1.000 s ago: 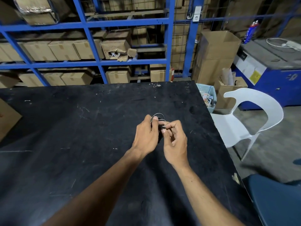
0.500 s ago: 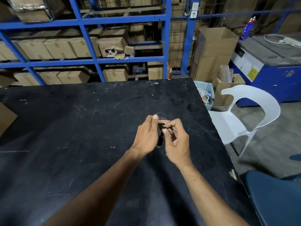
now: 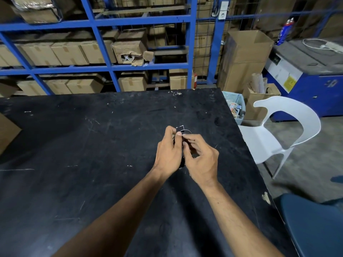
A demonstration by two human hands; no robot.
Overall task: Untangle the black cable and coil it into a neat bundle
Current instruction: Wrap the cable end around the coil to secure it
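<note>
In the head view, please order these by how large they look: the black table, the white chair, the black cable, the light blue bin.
1. black table
2. white chair
3. light blue bin, partly hidden by the table
4. black cable, mostly hidden by both hands

The table is nearest the camera, which adds to its apparent size.

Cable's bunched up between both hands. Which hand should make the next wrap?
Probably the right. The left hand grips the black cable bundle, its thumb pressed on the loops, so it works as the anchor. The right hand pinches beside it at the fingertips, placed to lead the strand around.
</note>
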